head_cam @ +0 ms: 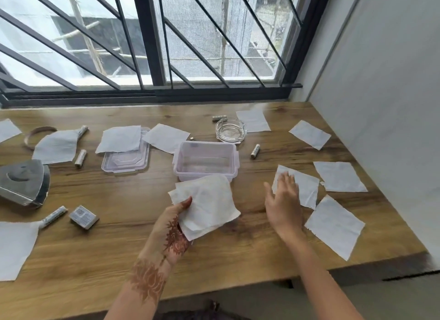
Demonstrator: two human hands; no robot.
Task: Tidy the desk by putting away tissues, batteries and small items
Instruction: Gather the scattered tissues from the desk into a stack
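Several tissues (206, 204) pinched in left hand (175, 224) near the tub (206, 159); right hand (283, 200) spread flat on desk tissue (307, 188) — I'd slide, pinch, then stack squarely.

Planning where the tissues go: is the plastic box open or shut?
Open. The box has no lid on; its lid lies on the desk to its left, under a tissue.
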